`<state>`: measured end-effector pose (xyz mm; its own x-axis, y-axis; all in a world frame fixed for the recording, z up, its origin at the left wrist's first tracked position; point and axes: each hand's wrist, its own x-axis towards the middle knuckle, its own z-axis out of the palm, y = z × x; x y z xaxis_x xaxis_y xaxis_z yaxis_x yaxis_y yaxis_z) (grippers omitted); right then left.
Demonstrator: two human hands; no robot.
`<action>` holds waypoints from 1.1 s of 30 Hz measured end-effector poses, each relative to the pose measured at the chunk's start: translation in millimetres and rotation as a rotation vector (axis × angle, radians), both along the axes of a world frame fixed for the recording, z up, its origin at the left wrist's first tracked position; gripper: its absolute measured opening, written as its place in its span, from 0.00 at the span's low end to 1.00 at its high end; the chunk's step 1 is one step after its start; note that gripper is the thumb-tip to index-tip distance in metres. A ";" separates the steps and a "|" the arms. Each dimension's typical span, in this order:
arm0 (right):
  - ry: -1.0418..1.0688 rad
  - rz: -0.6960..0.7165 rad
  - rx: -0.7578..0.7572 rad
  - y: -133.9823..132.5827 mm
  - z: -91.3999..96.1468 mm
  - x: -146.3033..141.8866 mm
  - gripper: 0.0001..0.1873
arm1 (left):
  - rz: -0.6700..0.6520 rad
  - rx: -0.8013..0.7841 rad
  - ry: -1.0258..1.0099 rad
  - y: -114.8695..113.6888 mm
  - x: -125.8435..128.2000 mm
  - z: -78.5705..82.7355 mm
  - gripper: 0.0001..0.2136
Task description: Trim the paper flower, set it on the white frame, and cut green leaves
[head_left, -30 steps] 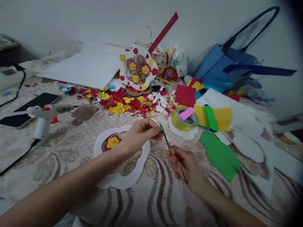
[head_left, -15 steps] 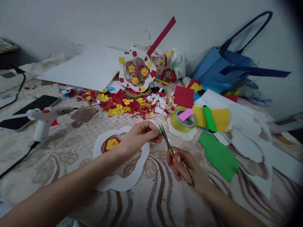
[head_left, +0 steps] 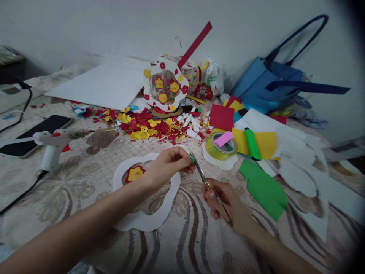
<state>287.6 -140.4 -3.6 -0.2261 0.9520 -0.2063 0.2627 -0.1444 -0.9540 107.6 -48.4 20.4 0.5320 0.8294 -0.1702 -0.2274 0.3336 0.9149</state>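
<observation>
Between thumb and fingertips, my left hand (head_left: 175, 161) pinches a small green paper piece (head_left: 192, 157). My right hand (head_left: 221, 198) grips a pair of scissors (head_left: 202, 176), whose blade tips lie against the green piece's right edge. Below my left forearm lies a white scalloped frame (head_left: 168, 205) with a clear middle, bearing a red and yellow paper flower (head_left: 135, 174). To the right of my right hand rests a green sheet (head_left: 265, 190) with a notched edge.
A glue gun (head_left: 51, 150) and a phone (head_left: 37, 135) lie at left. Paper scraps (head_left: 148, 125) spread before a decorated flower frame (head_left: 176, 102). A tape roll (head_left: 212, 146), green marker (head_left: 252, 144), red paper (head_left: 221, 117) and blue bag (head_left: 253, 80) are at right.
The scissors' blades have drawn closer together and moved slightly left onto the green paper piece. My left hand has hardly moved.
</observation>
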 end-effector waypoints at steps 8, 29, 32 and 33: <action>-0.031 -0.001 -0.009 0.5 4.2 -1.6 0.28 | 0.005 0.019 0.014 0.4 0.3 -1.0 0.07; -0.027 -0.006 -0.017 1.5 0.2 0.8 0.25 | 0.020 0.057 0.065 -0.3 0.0 2.3 0.06; -0.034 -0.010 -0.028 0.7 -0.9 1.3 0.24 | 0.019 0.063 0.063 -0.6 -0.2 2.5 0.06; -0.035 -0.011 -0.029 0.3 -0.8 1.3 0.24 | 0.018 0.063 0.063 -0.8 -0.3 2.5 0.06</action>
